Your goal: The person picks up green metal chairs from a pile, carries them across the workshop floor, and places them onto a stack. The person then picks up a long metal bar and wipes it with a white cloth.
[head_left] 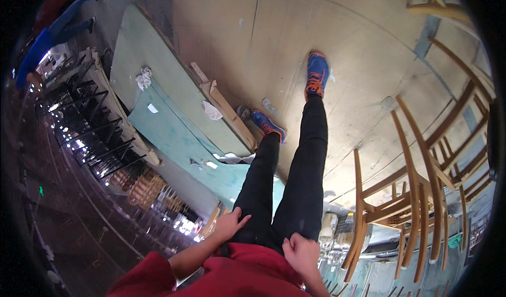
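Observation:
My left hand [230,224] rests against the left thigh of my black trousers [309,139], its thumb stretched away from the fingers and nothing seen in it. Close to the waist on the other side, my right hand [301,252] is closed, fingers curled in next to the hem of my red shirt [253,268]. Whether cloth or something small is pinched in it is hidden. Below my legs show two blue shoes [317,74] with orange laces, set apart on the floor covering.
Stacked wooden chair frames [406,197] with long legs rise at the right. Light brown sheeting [253,39] covers the floor. A pale green board [153,49] lies left of my feet beside a wooden strip [232,112]. Dark metal frames [89,118] stand farther left, near a person in blue [39,49].

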`<state>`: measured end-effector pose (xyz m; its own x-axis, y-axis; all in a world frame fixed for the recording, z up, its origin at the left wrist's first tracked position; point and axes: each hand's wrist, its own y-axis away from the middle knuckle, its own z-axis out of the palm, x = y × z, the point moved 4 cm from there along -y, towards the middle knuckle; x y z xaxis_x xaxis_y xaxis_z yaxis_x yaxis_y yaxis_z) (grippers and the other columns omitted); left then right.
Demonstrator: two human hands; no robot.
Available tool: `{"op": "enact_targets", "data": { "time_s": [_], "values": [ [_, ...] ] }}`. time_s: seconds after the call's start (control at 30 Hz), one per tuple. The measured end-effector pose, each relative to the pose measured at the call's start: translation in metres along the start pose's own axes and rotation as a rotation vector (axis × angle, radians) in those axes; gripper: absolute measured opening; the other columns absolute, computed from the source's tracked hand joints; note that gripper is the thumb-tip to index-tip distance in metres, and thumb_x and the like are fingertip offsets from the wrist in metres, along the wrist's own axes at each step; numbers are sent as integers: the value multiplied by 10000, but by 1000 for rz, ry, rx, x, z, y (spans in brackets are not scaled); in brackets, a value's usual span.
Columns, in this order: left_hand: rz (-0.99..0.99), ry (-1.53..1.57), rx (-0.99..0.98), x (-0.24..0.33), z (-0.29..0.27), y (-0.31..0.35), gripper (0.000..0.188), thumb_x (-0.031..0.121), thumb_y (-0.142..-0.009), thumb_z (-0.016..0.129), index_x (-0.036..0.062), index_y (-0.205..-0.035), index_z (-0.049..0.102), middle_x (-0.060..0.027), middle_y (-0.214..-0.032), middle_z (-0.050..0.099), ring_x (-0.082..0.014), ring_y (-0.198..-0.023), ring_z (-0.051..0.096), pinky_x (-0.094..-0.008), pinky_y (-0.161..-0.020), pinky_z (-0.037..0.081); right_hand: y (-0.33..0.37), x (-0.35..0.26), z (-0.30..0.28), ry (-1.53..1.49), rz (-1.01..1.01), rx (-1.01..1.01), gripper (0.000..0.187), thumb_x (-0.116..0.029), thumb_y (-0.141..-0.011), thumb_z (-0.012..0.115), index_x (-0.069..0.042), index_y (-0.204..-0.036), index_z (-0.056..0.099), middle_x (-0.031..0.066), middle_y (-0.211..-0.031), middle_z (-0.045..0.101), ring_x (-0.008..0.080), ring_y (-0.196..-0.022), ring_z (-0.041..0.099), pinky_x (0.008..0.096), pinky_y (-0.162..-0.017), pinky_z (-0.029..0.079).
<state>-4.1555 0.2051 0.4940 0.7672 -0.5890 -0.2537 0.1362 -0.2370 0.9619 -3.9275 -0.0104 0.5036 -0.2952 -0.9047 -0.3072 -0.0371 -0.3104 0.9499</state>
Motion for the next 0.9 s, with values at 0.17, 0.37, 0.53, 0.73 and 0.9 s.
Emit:
{"op": "enact_targets", "data": {
  "time_s": [0.17,0.37,0.53,0.73,0.9],
  "values": [
    [138,-72,-154,-12,-9,-44,346,470,-1002,547,138,-907,556,-183,-666,639,-437,-666,653,-553,-594,503,-18,-16,10,-160,117,173,357,-244,-769,802,-127,-579,523,62,-477,516,252,-425,559,370,-442,423],
    [94,-22,-177,-2,-36,-71,293,379,-1005,561,123,-863,557,-199,-683,625,-450,-680,635,-568,-583,487,-20,-16,14,-255,120,139,368,-185,-725,834,-142,-556,510,52,-455,503,220,-399,559,335,-419,416],
    [121,3,-214,-10,-34,-84,270,347,-1004,568,118,-861,556,-194,-684,627,-443,-695,640,-566,-589,486,-25,-21,14,-244,99,139,370,-182,-721,837,-142,-554,509,52,-454,504,218,-396,558,335,-419,416],
    [142,44,-240,-8,-46,-90,258,316,-1005,570,104,-859,553,-201,-681,618,-445,-688,632,-558,-589,480,-31,-30,13,-212,76,150,374,-179,-715,841,-141,-552,507,52,-452,505,216,-392,556,335,-418,417],
    [156,69,-221,-5,-55,-92,261,291,-1002,584,81,-850,550,-210,-675,600,-448,-687,623,-547,-585,464,-30,-36,10,-184,40,162,377,-177,-711,844,-140,-549,506,51,-451,506,214,-389,555,334,-418,418]
  ]
}}
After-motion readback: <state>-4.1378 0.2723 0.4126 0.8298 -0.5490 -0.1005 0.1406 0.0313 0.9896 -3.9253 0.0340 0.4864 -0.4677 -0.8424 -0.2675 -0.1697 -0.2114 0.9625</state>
